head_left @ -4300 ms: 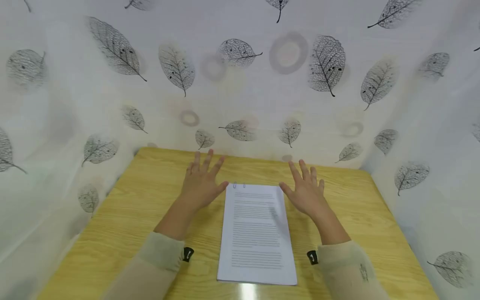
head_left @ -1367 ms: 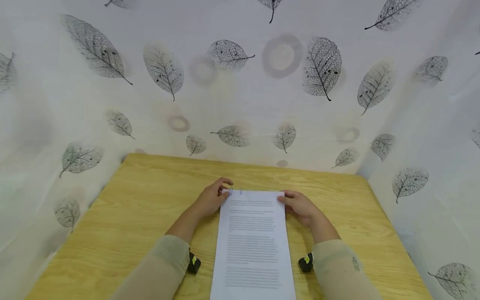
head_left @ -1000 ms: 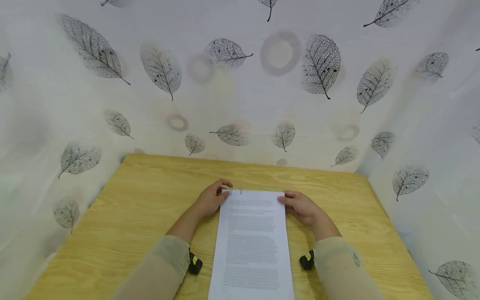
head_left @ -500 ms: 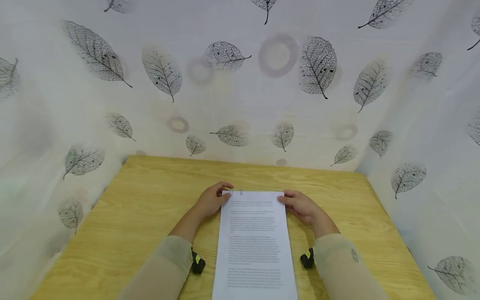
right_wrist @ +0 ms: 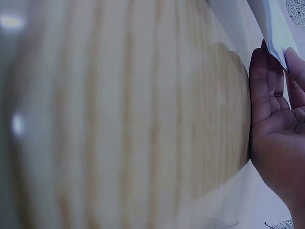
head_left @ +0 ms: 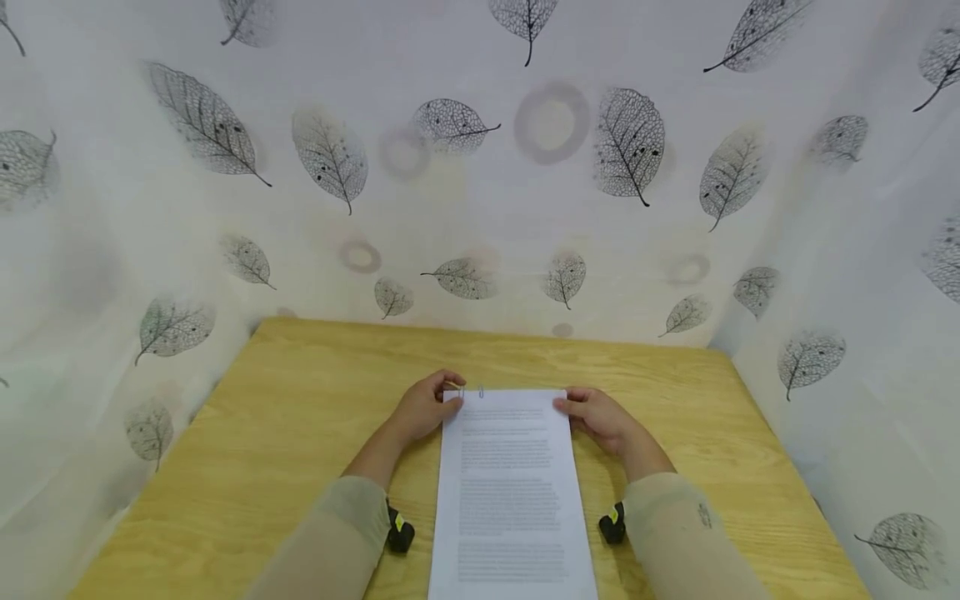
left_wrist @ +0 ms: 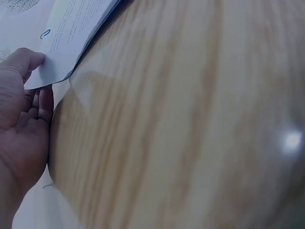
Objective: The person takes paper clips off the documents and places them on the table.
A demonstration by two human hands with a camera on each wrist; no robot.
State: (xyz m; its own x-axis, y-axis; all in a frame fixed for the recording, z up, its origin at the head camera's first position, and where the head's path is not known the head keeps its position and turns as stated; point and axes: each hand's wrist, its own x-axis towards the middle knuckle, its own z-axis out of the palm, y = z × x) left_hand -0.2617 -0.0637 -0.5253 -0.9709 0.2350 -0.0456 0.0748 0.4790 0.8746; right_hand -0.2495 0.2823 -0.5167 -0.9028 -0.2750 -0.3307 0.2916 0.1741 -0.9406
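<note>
A stack of white printed sheets (head_left: 510,492), lined with rows of text, extends toward the front in the head view, its near end cut off by the frame. Two small paper clips (head_left: 482,392) sit on its far edge, near the left corner. My left hand (head_left: 422,410) pinches that far left corner, thumb on top and fingers beneath; a blue clip (left_wrist: 45,34) shows close by in the left wrist view. At the far right corner, my right hand (head_left: 606,423) grips the sheets, thumb over the face and fingers behind the edge (right_wrist: 274,33).
The sheets are over a yellow wood-grain table (head_left: 315,400). White curtains printed with dark leaves (head_left: 630,142) enclose the table at the back and both sides. A black wrist camera (head_left: 400,531) shows at each cuff.
Both hands were spread open beside the sheets at first; they have since closed on the far corners. The sheets appear longer and nearer. Over the last second the hold stays the same.
</note>
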